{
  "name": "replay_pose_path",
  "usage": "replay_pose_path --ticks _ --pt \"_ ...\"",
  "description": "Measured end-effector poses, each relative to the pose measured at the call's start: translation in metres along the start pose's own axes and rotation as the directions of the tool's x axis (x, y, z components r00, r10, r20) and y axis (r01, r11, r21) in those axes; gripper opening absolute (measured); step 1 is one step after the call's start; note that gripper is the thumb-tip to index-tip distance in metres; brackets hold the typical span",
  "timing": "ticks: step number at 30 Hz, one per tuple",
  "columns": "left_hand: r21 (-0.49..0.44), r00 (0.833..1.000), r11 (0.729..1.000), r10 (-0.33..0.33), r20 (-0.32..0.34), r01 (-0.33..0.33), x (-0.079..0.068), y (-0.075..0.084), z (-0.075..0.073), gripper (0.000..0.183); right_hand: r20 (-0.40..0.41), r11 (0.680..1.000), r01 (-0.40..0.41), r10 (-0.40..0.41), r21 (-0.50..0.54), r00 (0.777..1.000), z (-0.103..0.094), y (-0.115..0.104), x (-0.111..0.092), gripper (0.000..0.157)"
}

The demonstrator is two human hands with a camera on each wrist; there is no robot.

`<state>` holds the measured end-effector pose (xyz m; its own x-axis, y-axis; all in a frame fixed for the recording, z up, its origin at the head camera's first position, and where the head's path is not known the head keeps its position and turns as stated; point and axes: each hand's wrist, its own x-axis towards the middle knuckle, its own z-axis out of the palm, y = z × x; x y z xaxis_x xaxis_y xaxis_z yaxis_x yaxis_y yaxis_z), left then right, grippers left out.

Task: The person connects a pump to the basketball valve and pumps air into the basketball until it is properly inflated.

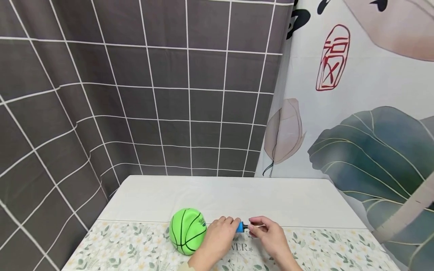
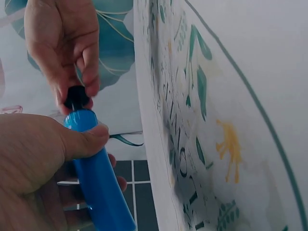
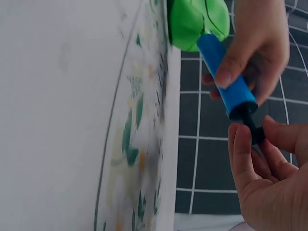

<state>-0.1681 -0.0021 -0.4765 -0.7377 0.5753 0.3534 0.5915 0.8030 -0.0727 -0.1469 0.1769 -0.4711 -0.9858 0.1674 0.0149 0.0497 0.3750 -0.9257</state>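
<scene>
The blue hand pump [image 1: 240, 227] is held just above the tabletop [image 1: 220, 197], beside the green ball [image 1: 186, 232]. The left hand [image 1: 218, 236] grips its barrel, and the right hand [image 1: 268, 236] pinches the black handle [image 2: 77, 96] at its end with the fingertips.

The pump looks like light, stiff plastic, its smooth barrel perhaps a little slippery; wrapping the fingers round the middle of the barrel should be surest. The thin black rod [image 3: 246, 118] is probably its weaker part, best kept in line and not bent. The ball is likely light and springy.

The head view shows only a short blue stretch, as the left hand covers the rest. The left wrist view bares the barrel and the thumb across it, but no ball. Only the right wrist view shows the pump's far end against the ball; whether they touch, I cannot tell.
</scene>
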Motion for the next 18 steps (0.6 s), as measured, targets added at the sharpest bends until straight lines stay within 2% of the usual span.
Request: replay_pose_path --ticks 6,11,18 --pt "-0.059 0.999 0.998 -0.004 0.035 0.007 -0.002 -0.002 0.000 0.038 -0.010 0.995 -0.095 0.095 0.042 0.995 -0.019 0.004 0.000 0.026" --pt "-0.067 1.000 0.998 -0.003 0.031 0.006 -0.001 -0.003 -0.001 0.040 -0.037 0.990 -0.138 0.138 0.013 0.990 -0.045 0.009 0.003 0.029" --pt "-0.076 0.999 0.997 -0.016 0.045 0.019 -0.001 -0.005 -0.002 0.040 -0.023 0.982 -0.190 0.191 0.011 0.981 -0.074 0.011 0.006 0.034"
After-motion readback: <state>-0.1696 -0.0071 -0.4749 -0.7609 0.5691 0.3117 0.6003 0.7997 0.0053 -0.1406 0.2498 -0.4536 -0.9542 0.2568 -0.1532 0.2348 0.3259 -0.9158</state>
